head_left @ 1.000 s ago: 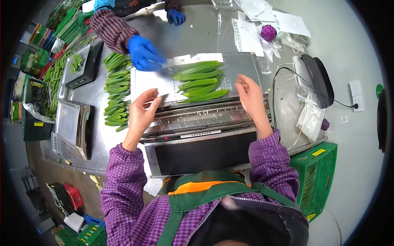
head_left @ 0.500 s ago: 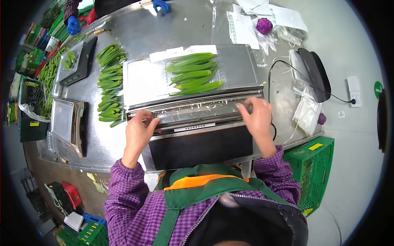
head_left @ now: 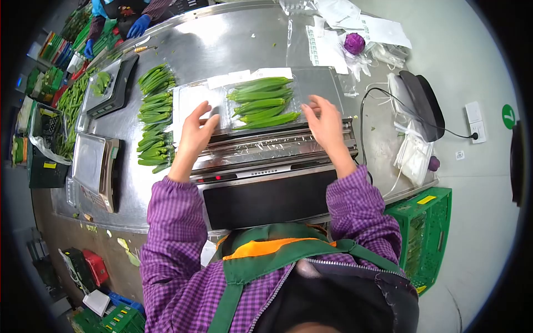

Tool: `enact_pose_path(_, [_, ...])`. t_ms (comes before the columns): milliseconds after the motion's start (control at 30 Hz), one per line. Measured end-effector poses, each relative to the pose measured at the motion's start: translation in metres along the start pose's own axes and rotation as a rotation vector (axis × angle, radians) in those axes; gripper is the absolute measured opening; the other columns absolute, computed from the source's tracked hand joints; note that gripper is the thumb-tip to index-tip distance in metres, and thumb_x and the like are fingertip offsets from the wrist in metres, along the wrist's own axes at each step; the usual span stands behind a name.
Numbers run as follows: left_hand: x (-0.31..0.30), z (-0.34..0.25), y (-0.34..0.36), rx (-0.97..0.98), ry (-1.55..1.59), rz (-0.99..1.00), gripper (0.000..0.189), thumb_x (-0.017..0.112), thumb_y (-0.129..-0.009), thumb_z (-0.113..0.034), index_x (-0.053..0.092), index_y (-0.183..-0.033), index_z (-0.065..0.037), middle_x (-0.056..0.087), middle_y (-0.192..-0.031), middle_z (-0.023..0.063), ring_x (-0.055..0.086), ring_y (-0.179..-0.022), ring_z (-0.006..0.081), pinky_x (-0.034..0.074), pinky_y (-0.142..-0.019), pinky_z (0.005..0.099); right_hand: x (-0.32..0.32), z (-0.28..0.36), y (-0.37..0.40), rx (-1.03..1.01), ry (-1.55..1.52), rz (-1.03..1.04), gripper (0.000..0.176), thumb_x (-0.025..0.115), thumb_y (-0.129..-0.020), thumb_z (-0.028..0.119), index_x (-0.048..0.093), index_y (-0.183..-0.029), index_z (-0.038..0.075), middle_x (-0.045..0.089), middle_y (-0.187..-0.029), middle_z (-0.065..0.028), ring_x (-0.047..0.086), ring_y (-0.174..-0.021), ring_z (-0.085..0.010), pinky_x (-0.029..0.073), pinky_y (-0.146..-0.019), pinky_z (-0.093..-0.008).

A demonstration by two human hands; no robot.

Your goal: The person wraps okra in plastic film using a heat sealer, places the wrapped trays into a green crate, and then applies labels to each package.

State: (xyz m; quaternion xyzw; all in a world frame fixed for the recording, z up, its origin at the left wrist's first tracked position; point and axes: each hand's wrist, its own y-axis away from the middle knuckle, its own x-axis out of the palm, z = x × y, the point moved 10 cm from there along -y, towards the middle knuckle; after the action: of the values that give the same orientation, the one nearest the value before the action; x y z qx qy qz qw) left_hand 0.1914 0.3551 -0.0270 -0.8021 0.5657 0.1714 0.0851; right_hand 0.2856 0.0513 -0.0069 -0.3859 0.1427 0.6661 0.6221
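In the head view, a clear-wrapped pack of okra lies on the flat plate of a film-wrapping machine. My left hand hovers just left of the pack, fingers curved and apart, holding nothing. On the pack's other side, my right hand is likewise open, its thumb and fingers close to the pack's right edge. Clear film stretches across the metal rollers below both hands. White paper labels lie along the plate's far edge.
Several okra packs form a column at left, beside two scales. A purple cabbage and plastic bags are at upper right. A power cable runs to the wall socket. A green crate stands right. A blue-gloved co-worker's hand is across the table.
Both my hands have moved forward from the film rollers to either side of the okra pack. The co-worker's gloved hands have shifted at the upper left.
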Motion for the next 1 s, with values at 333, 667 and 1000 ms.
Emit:
enact_pose_path(333, [0.015, -0.007, 0.012, 0.071, -0.097, 0.004, 0.042, 0.065, -0.081, -0.006, 0.052, -0.12, 0.003, 0.064, -0.103, 0.0163, 0.063, -0.084, 0.0178, 0.052, -0.072, 0.0279, -0.038, -0.001, 0.016, -0.134, 0.121, -0.055, 0.018, 0.065, -0.079, 0.018, 0.063, -0.092, 0.005, 0.063, -0.075, -0.005, 0.059, -0.079, -0.0247, 0.042, -0.075, -0.0381])
enact_pose_path(667, [0.006, 0.012, 0.064, -0.093, -0.288, 0.011, 0.026, 0.071, -0.077, -0.014, 0.059, -0.097, -0.002, 0.067, -0.071, 0.0078, 0.061, -0.058, 0.0142, 0.045, -0.053, 0.0256, -0.005, -0.041, 0.056, 0.337, -0.281, 0.196, 0.015, 0.067, -0.08, 0.015, 0.059, -0.087, 0.004, 0.059, -0.067, -0.0022, 0.055, -0.065, -0.014, 0.042, -0.067, -0.0289])
enact_pose_path(1000, [0.029, -0.01, 0.118, -0.598, 1.013, 0.524, 0.034, 0.067, -0.08, -0.012, 0.058, -0.11, -0.001, 0.055, -0.068, 0.0018, 0.052, -0.06, 0.0133, 0.041, -0.058, 0.0277, -0.035, 0.008, 0.047, 0.458, -1.636, 0.434, 0.018, 0.049, -0.088, 0.007, 0.056, -0.1, -0.004, 0.051, -0.068, 0.0015, 0.044, -0.058, -0.0083, 0.041, -0.064, -0.0269])
